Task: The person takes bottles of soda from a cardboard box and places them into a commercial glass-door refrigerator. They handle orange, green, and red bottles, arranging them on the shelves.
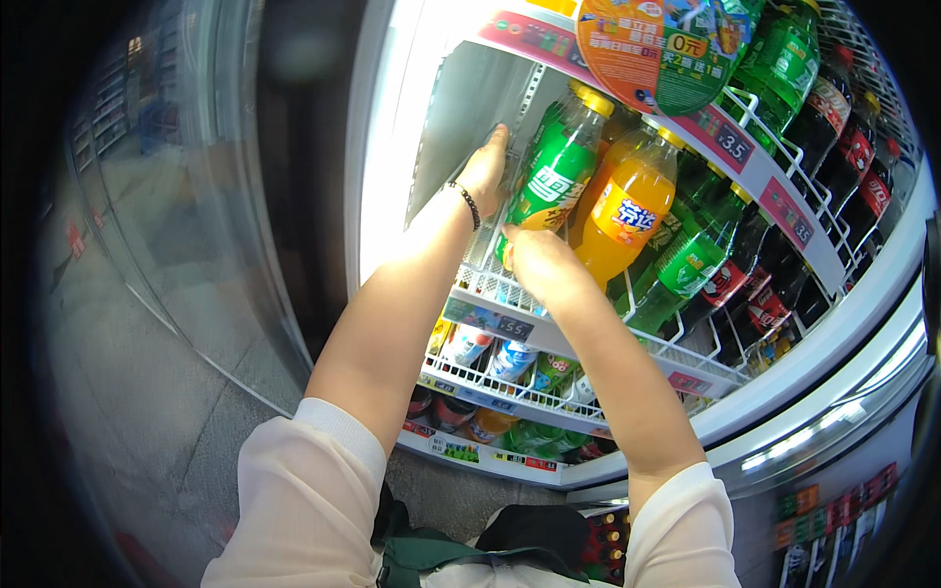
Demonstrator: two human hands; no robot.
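Both my arms reach into a lit drinks cooler. On the wire shelf a green-labelled Sprite bottle with a yellow cap leans slightly. My right hand is at its lower part, with the fingertips on or close against it; the grip is partly hidden. My left hand, a dark beaded bracelet on its wrist, is left of the bottle, thumb up, its fingers mostly hidden behind the palm. Beside the Sprite bottle, to the right, stands an orange Fanta bottle.
More green soda bottles and cola bottles stand to the right between wire dividers. A round promotional sign hangs above. Smaller drinks fill a lower shelf. A glass door is at the left.
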